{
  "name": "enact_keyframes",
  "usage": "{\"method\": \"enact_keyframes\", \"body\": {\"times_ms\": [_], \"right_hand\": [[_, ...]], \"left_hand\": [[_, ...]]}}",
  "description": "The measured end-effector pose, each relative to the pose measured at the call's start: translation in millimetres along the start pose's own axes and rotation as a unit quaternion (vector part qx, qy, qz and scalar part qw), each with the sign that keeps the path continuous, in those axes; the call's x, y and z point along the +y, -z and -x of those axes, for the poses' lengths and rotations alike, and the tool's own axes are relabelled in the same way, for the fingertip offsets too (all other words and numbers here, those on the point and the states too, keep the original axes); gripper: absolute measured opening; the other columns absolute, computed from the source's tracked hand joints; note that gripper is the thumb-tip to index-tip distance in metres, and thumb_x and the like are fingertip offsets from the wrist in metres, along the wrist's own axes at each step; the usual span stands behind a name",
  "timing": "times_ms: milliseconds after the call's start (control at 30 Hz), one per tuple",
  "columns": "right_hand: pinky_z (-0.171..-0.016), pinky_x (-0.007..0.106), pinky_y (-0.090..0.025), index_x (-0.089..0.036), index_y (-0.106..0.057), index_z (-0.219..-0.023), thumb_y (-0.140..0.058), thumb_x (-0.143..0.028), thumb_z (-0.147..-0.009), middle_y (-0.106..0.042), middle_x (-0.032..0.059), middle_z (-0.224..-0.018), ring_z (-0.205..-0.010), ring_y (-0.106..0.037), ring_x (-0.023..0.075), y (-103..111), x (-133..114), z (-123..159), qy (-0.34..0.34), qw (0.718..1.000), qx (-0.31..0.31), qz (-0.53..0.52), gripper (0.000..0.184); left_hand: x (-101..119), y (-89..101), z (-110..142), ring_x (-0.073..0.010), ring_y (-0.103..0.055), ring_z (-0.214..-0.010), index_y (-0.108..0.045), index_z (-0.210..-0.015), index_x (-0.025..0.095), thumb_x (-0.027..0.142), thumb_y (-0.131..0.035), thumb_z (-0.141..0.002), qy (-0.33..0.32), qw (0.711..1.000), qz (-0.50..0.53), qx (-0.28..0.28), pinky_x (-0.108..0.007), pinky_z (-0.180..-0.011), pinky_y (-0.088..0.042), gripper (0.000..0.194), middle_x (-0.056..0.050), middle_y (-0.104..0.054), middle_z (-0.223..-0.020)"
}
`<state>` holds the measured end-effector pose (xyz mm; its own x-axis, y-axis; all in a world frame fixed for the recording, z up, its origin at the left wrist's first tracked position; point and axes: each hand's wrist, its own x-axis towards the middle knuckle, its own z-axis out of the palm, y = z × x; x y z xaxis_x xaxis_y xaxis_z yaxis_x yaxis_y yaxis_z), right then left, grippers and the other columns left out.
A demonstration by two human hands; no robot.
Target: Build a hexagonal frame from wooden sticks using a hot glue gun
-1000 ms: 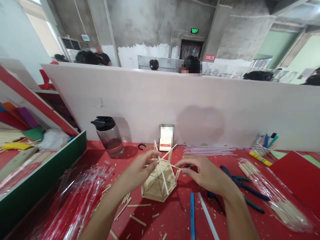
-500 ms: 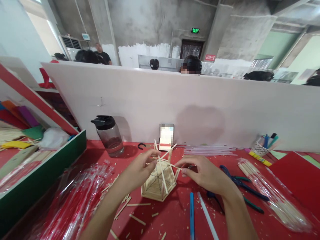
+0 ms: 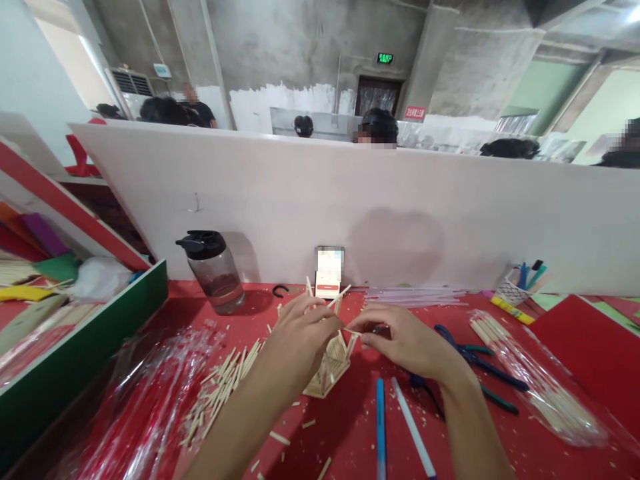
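A small six-sided frame of wooden sticks (image 3: 341, 352) stands on the red tabletop, with upright sticks around its edge. My left hand (image 3: 307, 333) reaches over it from the left, palm down and fingers bent together. It covers much of the frame, and what its fingertips grip is hidden. From the right, my right hand (image 3: 400, 339) pinches the end of a thin wooden stick (image 3: 354, 332) between thumb and forefinger, above the frame's right side. The stick's other end runs toward my left fingertips.
Cut sticks (image 3: 227, 380) lie to the left beside plastic packaging (image 3: 145, 407). A water bottle (image 3: 213, 273) and a phone (image 3: 329, 280) stand by the white partition (image 3: 280, 207). Pliers (image 3: 483, 367), a blue pen (image 3: 381, 427), a white pen (image 3: 413, 427) and bagged sticks (image 3: 540, 380) lie rightward.
My left hand has moved right over the frame, hiding its crossed top sticks and uncovering the loose sticks behind my forearm. My right hand keeps its pinch. The view has shifted slightly.
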<state>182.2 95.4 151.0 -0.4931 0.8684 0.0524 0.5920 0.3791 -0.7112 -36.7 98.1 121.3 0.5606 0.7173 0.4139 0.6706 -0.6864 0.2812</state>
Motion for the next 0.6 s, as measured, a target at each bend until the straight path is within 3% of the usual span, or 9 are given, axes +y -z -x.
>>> {"method": "enact_keyframes", "body": {"times_ms": [267,433,600], "right_hand": [[-0.084,0.031,-0.050,-0.023,-0.071,-0.100,-0.061,-0.018,-0.086,-0.072,0.0029,-0.103,-0.095,-0.066,0.0185,-2,1,0,-0.010,1.000,0.002,-0.002,0.018],[-0.089,0.033,-0.050,-0.024,-0.070,-0.107,-0.058,-0.017,-0.088,-0.072,0.0034,-0.109,-0.100,-0.066,0.0181,4,-1,5,-0.016,1.000,-0.010,-0.005,0.024],[-0.092,0.037,-0.050,-0.025,-0.069,-0.113,-0.053,-0.027,-0.094,-0.070,0.0047,-0.116,-0.106,-0.064,0.0207,18,3,20,-0.062,0.998,-0.002,0.019,0.025]], "left_hand": [[-3,2.5,-17,-0.0235,-0.062,-0.091,-0.070,-0.094,0.022,0.006,-0.053,-0.089,-0.013,0.997,-0.007,-0.077,-0.038,-0.084,-0.044,0.024,-0.005,-0.072,-0.091],[-2,1.7,-18,-0.0246,-0.063,-0.090,-0.068,-0.093,0.022,0.005,-0.052,-0.088,-0.017,0.997,-0.023,-0.077,-0.038,-0.082,-0.045,0.024,-0.004,-0.071,-0.089],[-5,0.3,-18,-0.0243,-0.062,-0.090,-0.069,-0.094,0.022,0.003,-0.049,-0.087,-0.013,0.996,-0.026,-0.086,-0.037,-0.081,-0.044,0.029,-0.005,-0.070,-0.089]]}}
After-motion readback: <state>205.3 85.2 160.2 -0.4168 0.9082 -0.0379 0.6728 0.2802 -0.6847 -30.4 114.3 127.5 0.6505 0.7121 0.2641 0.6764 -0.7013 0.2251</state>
